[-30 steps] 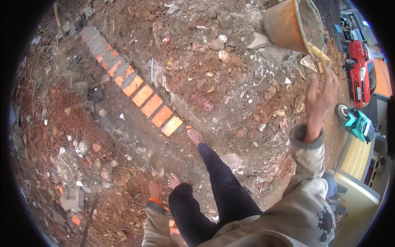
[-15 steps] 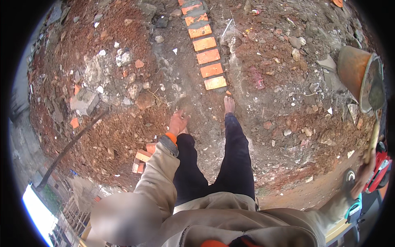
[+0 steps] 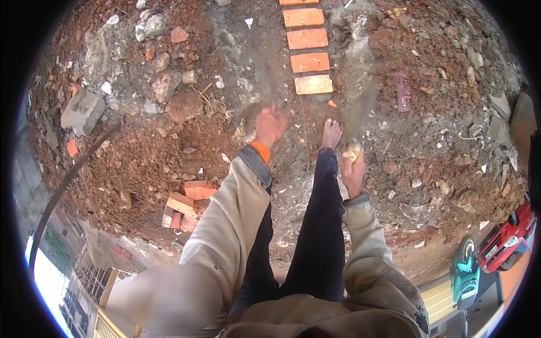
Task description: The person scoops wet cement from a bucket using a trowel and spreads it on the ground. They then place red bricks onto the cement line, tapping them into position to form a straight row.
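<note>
My right hand [image 3: 353,176] is closed round the pale wooden handle of a trowel [image 3: 360,115]. The trowel's grey blade is blurred and points forward, beside my bare foot and right of the brick row. Whether mortar lies on it I cannot tell. My left hand [image 3: 270,125] hovers low over the soil with its fingers apart, and nothing shows in it. Ahead of it, the nearest brick [image 3: 314,84] ends a row of orange bricks with grey gaps between them. A thin string [image 3: 305,121] runs from that brick towards me, between my hands.
A small stack of bricks [image 3: 185,206] lies left of my legs. Rubble and a grey concrete chunk [image 3: 83,111] cover the left side. At the far right stands a rusty bucket [image 3: 524,123]. A red car [image 3: 509,239] and a teal scooter [image 3: 465,276] are behind it.
My right hand has swung from beside the bucket to in front of my legs, bringing the trowel. My left hand has moved forward and right, and the view has shifted closer to the row's end.
</note>
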`<state>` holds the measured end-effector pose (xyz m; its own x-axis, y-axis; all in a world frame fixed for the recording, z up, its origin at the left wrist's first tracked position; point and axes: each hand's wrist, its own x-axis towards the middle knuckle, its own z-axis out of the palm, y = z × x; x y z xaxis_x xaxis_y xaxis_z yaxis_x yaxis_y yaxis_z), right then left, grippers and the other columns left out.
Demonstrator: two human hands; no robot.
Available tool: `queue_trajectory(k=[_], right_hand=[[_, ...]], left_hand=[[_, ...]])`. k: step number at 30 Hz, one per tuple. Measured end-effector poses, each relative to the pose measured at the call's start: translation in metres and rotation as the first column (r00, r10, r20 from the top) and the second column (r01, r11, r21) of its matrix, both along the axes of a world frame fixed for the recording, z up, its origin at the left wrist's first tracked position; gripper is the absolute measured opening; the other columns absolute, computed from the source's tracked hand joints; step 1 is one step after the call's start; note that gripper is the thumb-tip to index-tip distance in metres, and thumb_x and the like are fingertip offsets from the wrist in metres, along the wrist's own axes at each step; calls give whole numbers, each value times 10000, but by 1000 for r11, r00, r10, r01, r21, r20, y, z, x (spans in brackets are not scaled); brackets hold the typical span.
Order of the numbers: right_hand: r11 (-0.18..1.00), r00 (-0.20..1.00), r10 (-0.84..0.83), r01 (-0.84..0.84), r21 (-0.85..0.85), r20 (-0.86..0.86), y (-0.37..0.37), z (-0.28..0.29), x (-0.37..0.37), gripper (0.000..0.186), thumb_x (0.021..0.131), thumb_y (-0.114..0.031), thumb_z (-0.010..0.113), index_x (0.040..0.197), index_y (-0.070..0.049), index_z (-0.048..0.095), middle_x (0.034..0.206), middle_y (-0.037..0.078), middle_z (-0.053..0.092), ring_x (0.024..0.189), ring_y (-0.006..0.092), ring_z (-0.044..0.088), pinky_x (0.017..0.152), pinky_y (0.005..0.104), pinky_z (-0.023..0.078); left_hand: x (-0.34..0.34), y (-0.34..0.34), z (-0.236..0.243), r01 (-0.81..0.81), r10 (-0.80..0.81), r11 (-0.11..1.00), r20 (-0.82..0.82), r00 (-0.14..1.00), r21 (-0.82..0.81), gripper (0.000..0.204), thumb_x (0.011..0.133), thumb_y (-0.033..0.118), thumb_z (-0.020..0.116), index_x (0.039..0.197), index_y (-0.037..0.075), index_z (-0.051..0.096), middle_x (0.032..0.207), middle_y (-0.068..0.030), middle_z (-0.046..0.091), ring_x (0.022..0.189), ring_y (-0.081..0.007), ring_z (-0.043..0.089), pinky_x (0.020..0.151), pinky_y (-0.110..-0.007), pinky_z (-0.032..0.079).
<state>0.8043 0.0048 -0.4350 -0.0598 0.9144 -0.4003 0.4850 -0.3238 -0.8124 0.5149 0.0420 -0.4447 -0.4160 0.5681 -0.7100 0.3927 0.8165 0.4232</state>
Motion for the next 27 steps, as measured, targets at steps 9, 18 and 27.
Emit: queue_trajectory(k=[9, 18, 27], right_hand=[[939, 919, 316, -267, -219, 234, 3, -198, -47, 453, 924, -379, 587, 1109, 30, 525, 858, 268, 647, 796, 501, 612, 871, 543, 407], [937, 917, 314, -258, -235, 246, 24, -225, -17, 421, 938, -352, 573, 1067, 44, 511, 782, 267, 625, 767, 476, 640, 641, 479, 495], [924, 924, 328, -271, -268, 198, 44, -206, -25, 338, 954, -275, 563, 1054, 45, 522, 821, 276, 630, 789, 462, 640, 679, 460, 492]], left_hand=[[13, 22, -213, -213, 221, 973, -103, 970, 88, 750, 713, 458, 798, 1168, -107, 607, 1077, -257, 674, 1017, -336, 655, 899, -385, 502], [68, 41, -262, -293, 301, 952, -81, 950, 91, 602, 652, 325, 859, 952, -124, 592, 1033, -321, 606, 1018, -437, 596, 909, -473, 470], [66, 33, -271, -309, 323, 941, -94, 942, 136, 609, 665, 346, 850, 943, -117, 569, 1023, -302, 576, 994, -419, 574, 892, -468, 461]])
